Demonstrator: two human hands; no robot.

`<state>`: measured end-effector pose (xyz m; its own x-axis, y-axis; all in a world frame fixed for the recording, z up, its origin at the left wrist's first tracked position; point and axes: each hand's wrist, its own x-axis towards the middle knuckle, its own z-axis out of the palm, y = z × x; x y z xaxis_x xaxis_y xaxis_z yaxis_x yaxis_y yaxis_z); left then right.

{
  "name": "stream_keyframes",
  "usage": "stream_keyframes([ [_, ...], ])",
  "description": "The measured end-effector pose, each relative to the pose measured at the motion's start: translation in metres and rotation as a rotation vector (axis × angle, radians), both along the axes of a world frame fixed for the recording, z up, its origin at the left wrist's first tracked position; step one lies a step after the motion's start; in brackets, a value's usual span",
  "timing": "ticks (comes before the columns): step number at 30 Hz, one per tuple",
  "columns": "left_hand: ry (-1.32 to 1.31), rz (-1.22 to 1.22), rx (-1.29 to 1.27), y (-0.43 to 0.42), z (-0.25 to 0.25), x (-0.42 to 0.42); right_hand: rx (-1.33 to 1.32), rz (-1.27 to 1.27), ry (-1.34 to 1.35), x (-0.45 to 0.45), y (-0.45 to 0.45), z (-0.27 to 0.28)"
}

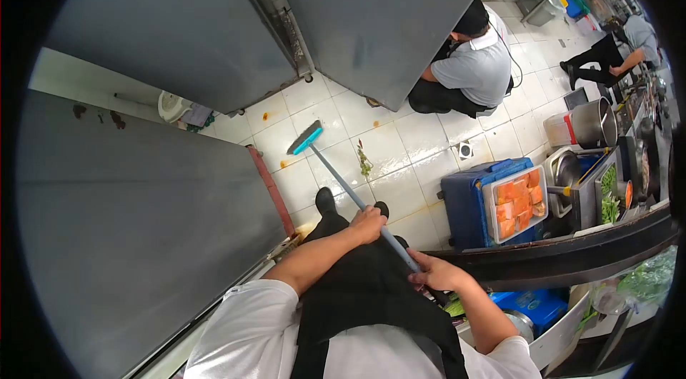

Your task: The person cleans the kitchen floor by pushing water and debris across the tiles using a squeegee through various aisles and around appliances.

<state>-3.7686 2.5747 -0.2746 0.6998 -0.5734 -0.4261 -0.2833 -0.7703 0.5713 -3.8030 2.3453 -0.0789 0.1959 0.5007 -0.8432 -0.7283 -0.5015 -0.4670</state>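
Observation:
A broom (336, 173) with a grey-blue handle and a turquoise, dark-bristled head (306, 138) slants across the view, its head on the tiled floor. My left hand (368, 225) wraps around the handle partway down. Closer to my body, my right hand (434, 270) is closed around the upper part of the same handle. Some green leafy scraps (364, 160) lie on the tiles to the right of the broom head. Small orange bits (283, 163) are scattered nearby. My shoes (325, 200) stand just behind the broom head.
Large grey metal cabinets (143, 186) line the left and top. A crouching person (475, 68) is beside one; another person (629, 50) stands farther off. On the right, a blue cooler box (464, 207) stands by a tray of orange pieces (516, 206) and a dark counter edge (564, 261).

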Motion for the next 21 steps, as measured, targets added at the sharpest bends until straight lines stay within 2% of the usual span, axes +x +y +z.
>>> stream_keyframes([
  [2, -0.152, -0.005, 0.014, 0.009, 0.002, -0.003, -0.045, -0.003, 0.019, -0.003, 0.008, -0.003],
  [4, -0.113, 0.038, -0.001, 0.016, 0.024, 0.008, 0.090, -0.188, -0.069, -0.006, 0.008, -0.008],
  [6, -0.087, 0.069, -0.019, 0.027, 0.037, 0.022, 0.087, -0.196, -0.139, 0.012, 0.017, 0.025],
  [8, -0.104, 0.129, -0.176, 0.040, 0.048, 0.038, 0.088, -0.199, -0.221, 0.028, 0.023, 0.042],
  [10, -0.177, 0.168, -0.229, 0.050, 0.066, 0.056, 0.409, -0.409, -0.427, 0.041, 0.027, 0.050],
  [11, -0.234, 0.196, -0.280, 0.055, 0.074, 0.064, 0.409, -0.396, -0.445, 0.049, 0.031, 0.058],
  [13, -0.319, 0.217, -0.344, 0.061, 0.084, 0.080, 0.655, -0.391, -0.575, 0.072, 0.043, 0.078],
  [14, -0.354, 0.242, -0.377, 0.064, 0.097, 0.087, 0.622, -0.236, -0.889, 0.087, 0.053, 0.081],
  [15, -0.386, 0.267, -0.410, 0.067, 0.116, 0.093, 0.622, -0.228, -0.904, 0.094, 0.064, 0.094],
  [17, -0.423, 0.315, -0.456, 0.070, 0.150, 0.105, 0.576, -0.218, -1.172, 0.100, 0.086, 0.130],
  [21, -0.563, 0.276, -0.582, 0.078, 0.189, 0.130, 0.591, -0.311, -1.387, 0.113, 0.115, 0.153],
])
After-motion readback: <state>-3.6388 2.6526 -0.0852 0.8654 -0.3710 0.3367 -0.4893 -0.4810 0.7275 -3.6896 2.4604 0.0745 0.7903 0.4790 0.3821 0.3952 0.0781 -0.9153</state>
